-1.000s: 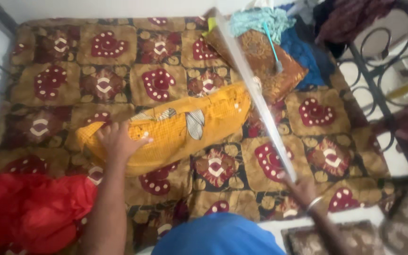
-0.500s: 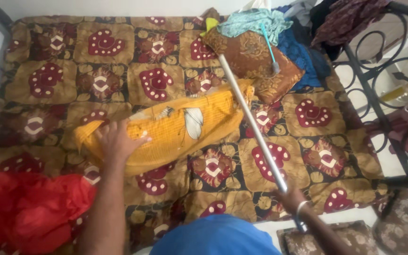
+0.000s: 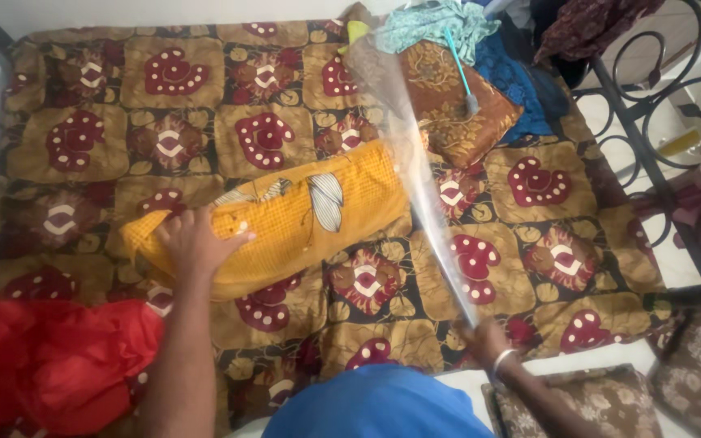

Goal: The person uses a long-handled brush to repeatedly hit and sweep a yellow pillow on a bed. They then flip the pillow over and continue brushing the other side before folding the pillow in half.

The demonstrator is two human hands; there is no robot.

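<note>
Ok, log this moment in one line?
left hand: flat on yellow pillow | right hand: grips metal rod, blurred, over pillow | bed: patterned quilt

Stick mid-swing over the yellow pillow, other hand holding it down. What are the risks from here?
1. The left hand lies flat on the yellow patterned pillow; the long metal stick held by the right hand is motion-blurred just beside it, so a stray stroke might hit the fingers.
2. The stick's far end passes close to the brown patterned cushion and the thin teal-handled brush lying on it, and might knock the brush off.
</note>
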